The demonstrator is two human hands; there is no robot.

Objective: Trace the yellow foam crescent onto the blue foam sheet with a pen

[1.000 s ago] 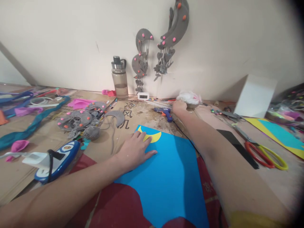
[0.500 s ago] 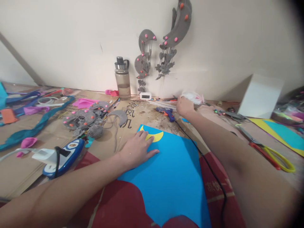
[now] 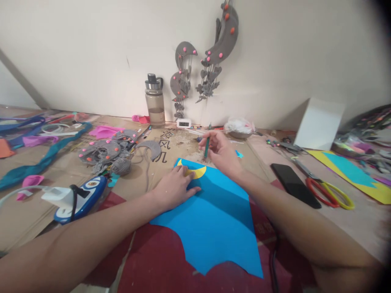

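A: State positions of both hands.

B: Apart from each other. Left hand [image 3: 172,189]: palm down, fingers spread, resting on the yellow crescent [image 3: 198,173] and the blue sheet [image 3: 216,219] beneath. Right hand [image 3: 224,156]: raised at the far edge of the sheet, green pencil [image 3: 207,149] pinched nearly upright. Location of crescent: on the sheet, near the far left corner, partly hidden under the left fingers.

A: List possible faults, with causes.

B: Possible slip of the crescent, from light or uneven finger pressure. Possible swing of the whole sheet, from pressure near one corner only. Possible knock of pencil against left fingertips, from fingers overlapping the crescent's edge. Possible run of pencil off the sheet, from placement close to the far edge. Possible snag on the black cord [image 3: 273,258], from closeness to the right forearm.

A: Report brands, labels and writing.

B: On the brown cardboard [image 3: 131,187]: bold black characters [image 3: 166,134], apparently Chinese, not reliably legible. On the red cardboard [image 3: 146,264]: faint characters, too blurred to read. On the white clock [image 3: 183,123]: digits, too small to confirm. On the bottle [image 3: 155,108] and phone [image 3: 295,185]: no discernible brand.
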